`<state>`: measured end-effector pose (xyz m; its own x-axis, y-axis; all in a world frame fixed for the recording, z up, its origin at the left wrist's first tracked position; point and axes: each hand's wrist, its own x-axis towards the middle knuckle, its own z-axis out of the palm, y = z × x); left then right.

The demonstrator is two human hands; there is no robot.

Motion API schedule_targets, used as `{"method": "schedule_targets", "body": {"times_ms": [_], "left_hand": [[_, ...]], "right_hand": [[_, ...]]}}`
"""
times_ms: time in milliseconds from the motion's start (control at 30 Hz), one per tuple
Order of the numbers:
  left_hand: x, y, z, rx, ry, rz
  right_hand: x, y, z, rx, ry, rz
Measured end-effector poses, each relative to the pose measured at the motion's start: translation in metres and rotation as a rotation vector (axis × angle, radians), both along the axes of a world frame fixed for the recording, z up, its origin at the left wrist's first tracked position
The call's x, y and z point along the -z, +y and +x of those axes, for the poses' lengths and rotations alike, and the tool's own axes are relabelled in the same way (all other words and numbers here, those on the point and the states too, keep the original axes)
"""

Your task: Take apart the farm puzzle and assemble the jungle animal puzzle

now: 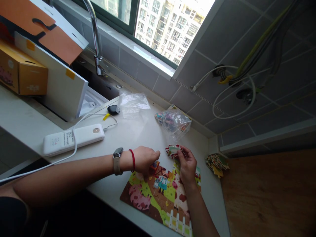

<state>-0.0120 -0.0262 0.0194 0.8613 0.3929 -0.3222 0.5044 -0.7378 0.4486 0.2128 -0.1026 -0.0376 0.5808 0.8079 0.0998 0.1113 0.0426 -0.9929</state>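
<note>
A farm-scene jigsaw puzzle (pixel 161 194), partly assembled, lies on the white counter and shows a pink pig, a cow and a white fence. My left hand (pixel 144 159), with a watch and a red bracelet at its wrist, is closed on a red-orange puzzle piece (pixel 154 167) at the puzzle's upper left edge. The fingers partly cover that piece. Just beyond the upper edge, my right hand (pixel 188 164) pinches a small stack of puzzle pieces (pixel 173 150). My right forearm hides the puzzle's right side.
More loose puzzle pieces (pixel 217 164) are heaped at the right, by a wooden panel (pixel 269 191). Toward the wall lie a plastic-wrapped packet (pixel 175 121) and a clear bag (pixel 134 103). At left are a white power bank (pixel 74 140) with its cable, boxes (pixel 32 77) and a sink faucet (pixel 95 36).
</note>
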Motion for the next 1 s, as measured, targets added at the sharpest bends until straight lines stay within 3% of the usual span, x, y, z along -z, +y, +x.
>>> {"method": "schedule_targets", "body": {"times_ms": [267, 533, 800, 1000], "left_hand": [[-0.015, 0.000, 0.000, 0.074, 0.056, 0.015], [-0.014, 0.000, -0.001, 0.057, 0.036, -0.013], [-0.007, 0.014, 0.003, 0.014, 0.013, -0.227], [-0.008, 0.021, 0.002, 0.000, -0.001, -0.373]], "right_hand": [[0.002, -0.003, -0.001, -0.005, -0.012, 0.005], [-0.001, -0.002, -0.002, 0.013, 0.025, 0.001], [0.001, -0.003, -0.001, 0.009, 0.030, 0.006], [-0.004, -0.005, 0.003, 0.015, 0.201, 0.020]]}}
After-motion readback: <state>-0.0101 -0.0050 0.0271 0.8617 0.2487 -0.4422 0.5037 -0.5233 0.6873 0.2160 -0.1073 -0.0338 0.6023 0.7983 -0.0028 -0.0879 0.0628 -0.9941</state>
